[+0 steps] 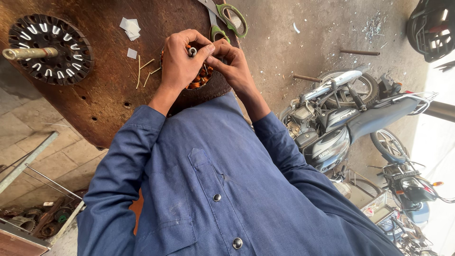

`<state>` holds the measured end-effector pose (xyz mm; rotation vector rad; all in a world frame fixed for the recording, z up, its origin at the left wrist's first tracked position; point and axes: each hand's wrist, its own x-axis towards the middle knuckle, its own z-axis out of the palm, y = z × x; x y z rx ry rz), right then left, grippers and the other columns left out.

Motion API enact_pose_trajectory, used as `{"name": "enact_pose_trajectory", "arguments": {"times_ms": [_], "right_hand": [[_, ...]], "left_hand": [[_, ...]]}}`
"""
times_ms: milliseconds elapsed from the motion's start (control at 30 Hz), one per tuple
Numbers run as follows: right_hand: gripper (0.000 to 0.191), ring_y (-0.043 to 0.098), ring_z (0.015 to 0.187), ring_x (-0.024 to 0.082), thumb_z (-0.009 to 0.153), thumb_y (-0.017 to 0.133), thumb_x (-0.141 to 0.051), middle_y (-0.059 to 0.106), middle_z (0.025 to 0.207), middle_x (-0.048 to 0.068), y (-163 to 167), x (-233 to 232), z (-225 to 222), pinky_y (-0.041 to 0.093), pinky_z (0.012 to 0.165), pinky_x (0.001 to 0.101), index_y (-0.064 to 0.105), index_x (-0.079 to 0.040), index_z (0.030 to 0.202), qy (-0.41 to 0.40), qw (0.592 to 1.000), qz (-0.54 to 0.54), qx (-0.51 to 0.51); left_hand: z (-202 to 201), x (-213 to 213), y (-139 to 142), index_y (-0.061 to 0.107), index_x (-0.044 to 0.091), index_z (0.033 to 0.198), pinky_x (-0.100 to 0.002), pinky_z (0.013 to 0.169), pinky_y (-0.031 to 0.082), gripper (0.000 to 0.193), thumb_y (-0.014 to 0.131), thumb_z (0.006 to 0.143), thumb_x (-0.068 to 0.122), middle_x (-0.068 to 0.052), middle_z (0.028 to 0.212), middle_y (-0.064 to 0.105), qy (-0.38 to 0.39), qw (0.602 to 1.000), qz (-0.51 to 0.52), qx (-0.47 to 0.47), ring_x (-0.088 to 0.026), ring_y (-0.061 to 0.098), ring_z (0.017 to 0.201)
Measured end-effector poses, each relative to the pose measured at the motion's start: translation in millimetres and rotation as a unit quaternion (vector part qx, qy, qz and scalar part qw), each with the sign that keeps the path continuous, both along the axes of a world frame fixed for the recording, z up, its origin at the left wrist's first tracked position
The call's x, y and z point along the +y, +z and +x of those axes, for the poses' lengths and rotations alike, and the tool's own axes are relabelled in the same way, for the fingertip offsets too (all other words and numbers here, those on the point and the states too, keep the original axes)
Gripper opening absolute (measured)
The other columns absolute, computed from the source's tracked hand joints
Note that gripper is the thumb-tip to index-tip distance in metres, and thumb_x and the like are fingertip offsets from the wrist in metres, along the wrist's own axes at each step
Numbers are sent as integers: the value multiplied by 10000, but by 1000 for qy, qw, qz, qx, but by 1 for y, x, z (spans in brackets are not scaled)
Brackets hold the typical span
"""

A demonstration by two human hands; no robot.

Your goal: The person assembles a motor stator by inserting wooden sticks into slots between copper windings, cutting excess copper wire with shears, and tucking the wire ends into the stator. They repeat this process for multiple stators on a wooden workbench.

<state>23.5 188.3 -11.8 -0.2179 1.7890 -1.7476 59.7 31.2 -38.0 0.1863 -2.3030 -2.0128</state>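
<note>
While both hands (204, 59) pinch copper wire, the wound stator (201, 78) lies directly beneath them.

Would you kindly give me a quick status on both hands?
Left hand and right hand pinch small piece over copper-wound stator. Scissors lie just beyond. Nothing blocking.

No packages, labels, signs or screens can be made out anywhere here
</note>
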Motion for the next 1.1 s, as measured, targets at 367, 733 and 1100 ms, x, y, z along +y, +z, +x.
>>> {"name": "enact_pose_trajectory", "arguments": {"times_ms": [367,733,1100], "right_hand": [[73,607,962,83,964,764,-59,596,1057,-4,6,-8,12,520,876,251,737,7,981,-65,998,-17,19],[53,622,917,93,926,790,-39,617,1043,7,2,-6,12,527,801,251,758,-8,954,-98,992,-66,-32],[318,648,1056,79,913,767,-39,693,1118,4,9,3,7,530,932,254,658,-43,1212,-52,997,-42,41]], "left_hand": [[34,-13,8,698,83,1211,-406,970,479,356,842,886,63,-24,1015,773,5,991,-124,43,-187,712,996],[32,-6,1,531,68,1270,-408,1010,360,409,800,962,74,3,935,737,11,981,-186,49,-123,680,913],[28,-4,0,399,24,1209,-453,1057,299,417,747,986,78,-56,1032,628,-13,968,-218,123,-177,595,1025]]}}
